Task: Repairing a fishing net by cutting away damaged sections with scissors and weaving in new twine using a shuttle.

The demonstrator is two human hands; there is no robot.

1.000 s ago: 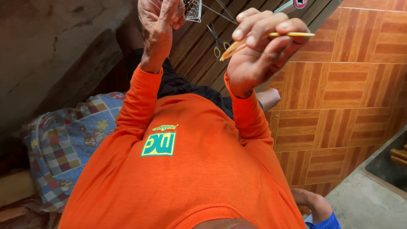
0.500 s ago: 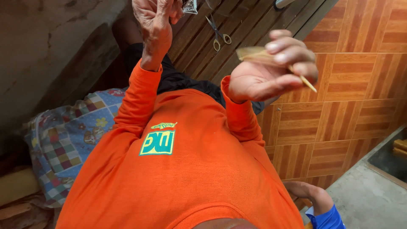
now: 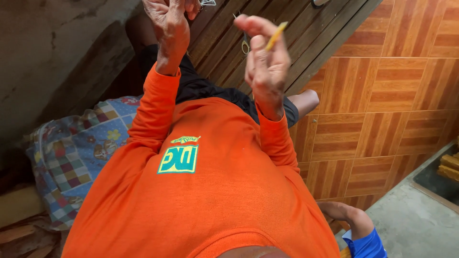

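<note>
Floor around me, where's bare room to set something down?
The tiled floor to the right is bare, bordered by the wooden boards above and the grey slab below. The left is crowded: a patterned cushion against the wall. Scissors lie on the boards near the right hand.

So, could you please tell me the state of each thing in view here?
left hand: raised, fingers closed on thin net strands
right hand: raised, pinching the stick
yellow stick: held, tilted upward
scissors: lying on the wooden boards
patterned cushion: lying at the person's left
</note>
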